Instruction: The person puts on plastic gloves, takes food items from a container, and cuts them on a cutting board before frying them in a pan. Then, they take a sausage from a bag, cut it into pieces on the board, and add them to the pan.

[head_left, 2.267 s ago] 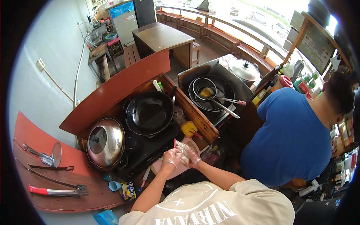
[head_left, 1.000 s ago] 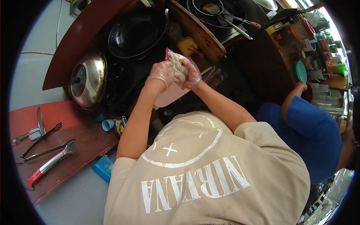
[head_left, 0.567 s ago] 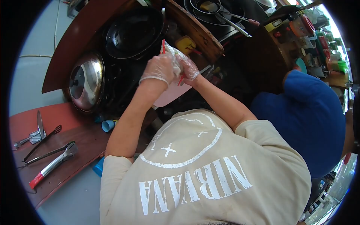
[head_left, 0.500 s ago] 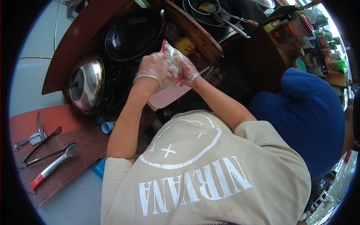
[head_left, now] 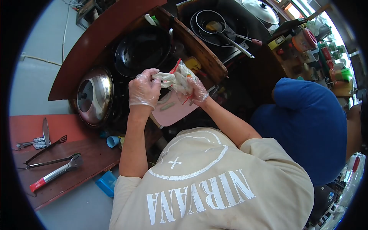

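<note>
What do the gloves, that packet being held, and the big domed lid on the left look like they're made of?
Gloves on the left hand and right hand: thin clear plastic, since the hands show through them. Packet: crinkly clear plastic film with a red edge, probably. Domed lid: polished metal, likely steel, mirror-shiny, with a dark knob.

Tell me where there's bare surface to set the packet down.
Bare patches: the pink cutting board below both hands, and red counter left of the lidded pot. Crowded: the tongs area and the wok burner.
</note>
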